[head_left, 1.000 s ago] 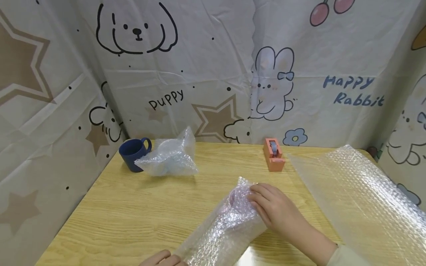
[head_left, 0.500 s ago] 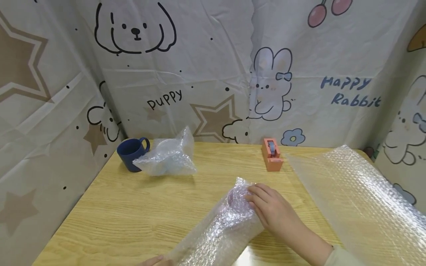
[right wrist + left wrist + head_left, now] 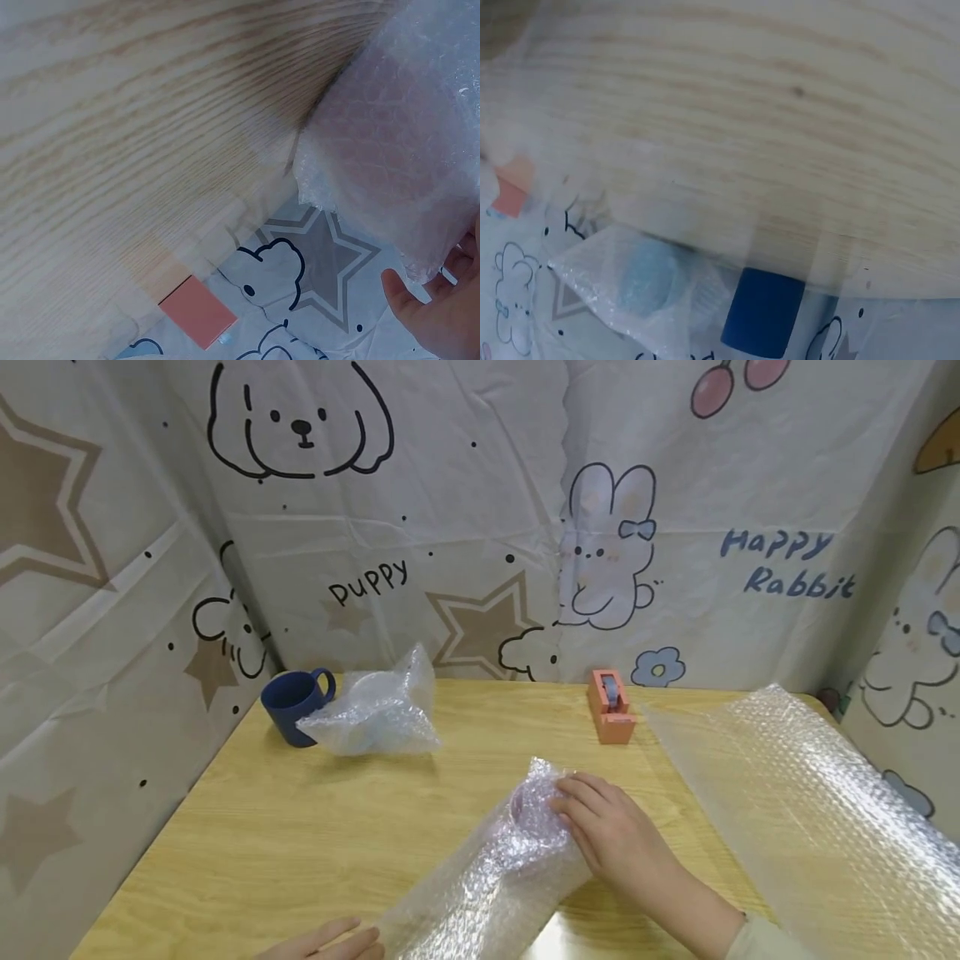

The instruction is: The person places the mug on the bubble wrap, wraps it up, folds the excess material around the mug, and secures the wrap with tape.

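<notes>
A sheet of bubble wrap (image 3: 480,893) lies slantwise at the front of the table, folded over a pinkish-purple object (image 3: 531,810) that shows blurred through the layers. My right hand (image 3: 618,839) grips the wrapped bundle at its far end, fingers bent over its right side. In the right wrist view the thumb and fingertips of that hand (image 3: 442,307) are around the edge of the bundle (image 3: 390,142). My left hand (image 3: 330,942) is at the bottom edge of the head view, fingers fairly straight, fingertips right at the wrap's left edge.
At the back left stand a dark blue mug (image 3: 291,706) and another bubble-wrapped bundle (image 3: 378,714) with something light blue inside. A coral tape dispenser (image 3: 611,708) sits at the back right. More bubble wrap (image 3: 817,810) covers the right side. Printed cloth (image 3: 465,485) hangs behind.
My left hand has slid leftward, its fingers now straighter at the wrap's edge. The right hand keeps its grip on the bundle. The head view has shifted slightly.
</notes>
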